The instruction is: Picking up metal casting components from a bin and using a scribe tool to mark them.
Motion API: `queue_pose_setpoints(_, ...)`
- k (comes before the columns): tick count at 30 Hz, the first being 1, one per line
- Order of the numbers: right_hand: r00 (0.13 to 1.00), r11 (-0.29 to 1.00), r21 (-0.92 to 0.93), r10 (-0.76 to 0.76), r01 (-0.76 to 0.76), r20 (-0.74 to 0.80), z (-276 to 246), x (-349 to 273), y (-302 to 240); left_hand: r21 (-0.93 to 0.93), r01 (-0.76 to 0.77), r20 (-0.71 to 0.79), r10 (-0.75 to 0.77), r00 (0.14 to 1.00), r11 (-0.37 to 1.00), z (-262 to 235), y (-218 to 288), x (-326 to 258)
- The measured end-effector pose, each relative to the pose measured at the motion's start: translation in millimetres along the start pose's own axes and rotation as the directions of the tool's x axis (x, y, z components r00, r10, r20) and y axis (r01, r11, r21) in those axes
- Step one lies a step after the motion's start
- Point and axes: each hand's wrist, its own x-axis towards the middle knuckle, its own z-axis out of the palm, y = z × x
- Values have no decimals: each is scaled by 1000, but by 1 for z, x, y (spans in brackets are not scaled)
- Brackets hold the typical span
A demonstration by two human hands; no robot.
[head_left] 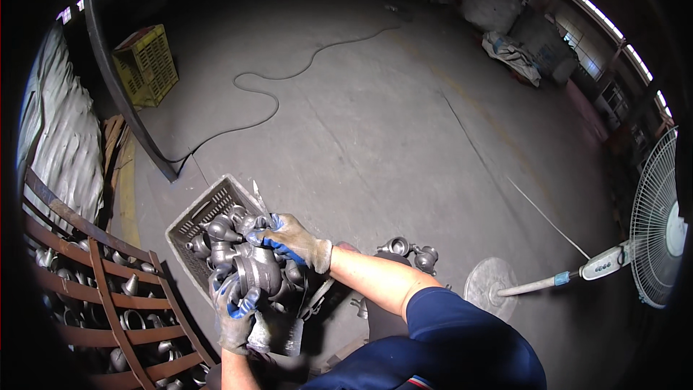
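Observation:
My left hand, in a grey and blue work glove, grips a dark grey metal pipe fitting with a wide round opening. It holds the fitting over the near side of a grey plastic crate. My right hand, gloved the same way, is closed just above that fitting. A thin, pointed, light-coloured tool, like a blade, sticks up from its fingers; the handle is hidden. More metal pipe fittings are heaped in the crate, partly covered by my hands.
A rusty metal cage of fittings stands at the left. Several fittings sit right of my right forearm. A standing fan is at the far right. A cable winds over the floor toward a post near a yellow crate.

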Motion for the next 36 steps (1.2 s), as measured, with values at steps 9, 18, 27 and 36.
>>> queue_pose_setpoints(9,999,997,71,21,-24,49,-3,7,7,72,20,199,-34,979,997,-11,12,-1)
queue_pose_setpoints(18,1000,988,-152,17,-15,10,-2,10,20,-565,572,450,-359,818,595,5,0,-7)
queue_pose_setpoints(27,996,977,-213,-3,-15,-87,3,20,33,-257,99,251,-33,968,961,17,-27,-17)
queue_pose_setpoints(36,998,937,-347,-14,33,59,-2,-12,15,-804,368,173,-407,897,467,2,-17,-10)
